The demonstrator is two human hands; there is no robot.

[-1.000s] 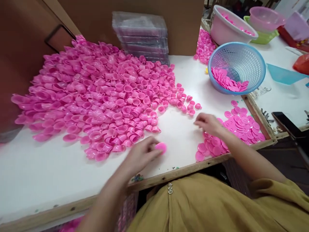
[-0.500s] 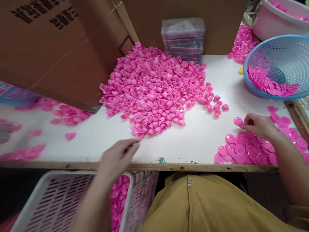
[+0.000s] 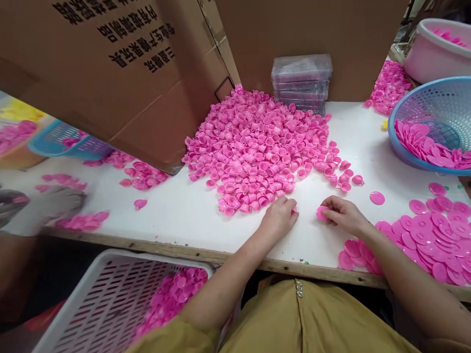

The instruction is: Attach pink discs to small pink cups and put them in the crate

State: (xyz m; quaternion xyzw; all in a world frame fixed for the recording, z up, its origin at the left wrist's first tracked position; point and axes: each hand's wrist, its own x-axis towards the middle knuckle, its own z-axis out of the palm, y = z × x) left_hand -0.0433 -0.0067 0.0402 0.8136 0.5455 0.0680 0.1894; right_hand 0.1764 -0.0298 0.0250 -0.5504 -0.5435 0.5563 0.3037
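My right hand [image 3: 342,214] pinches a small pink toy saucer [image 3: 321,213] just above the white tabletop. To its left, my left hand [image 3: 278,219] is closed at the front edge of a heap of pink toy cups [image 3: 253,152]. A bit of pink shows at its fingertips, probably a cup, mostly covered by the fingers. A pile of pink saucers [image 3: 434,240] lies by my right forearm, and one loose saucer [image 3: 377,198] lies between that pile and the cups.
Cardboard boxes [image 3: 140,98] stand behind the cups, with stacked clear plastic cases [image 3: 301,73]. A blue basket [image 3: 401,147] of saucers sits at right. A white crate [image 3: 84,299] with pink pieces is below the table edge. Another person's gloved hand [image 3: 47,208] is at left.
My right hand has moved left from the saucer pile with a saucer. My left hand has moved right along the cup heap's front. The view has shifted left, showing a co-worker's gloved hand.
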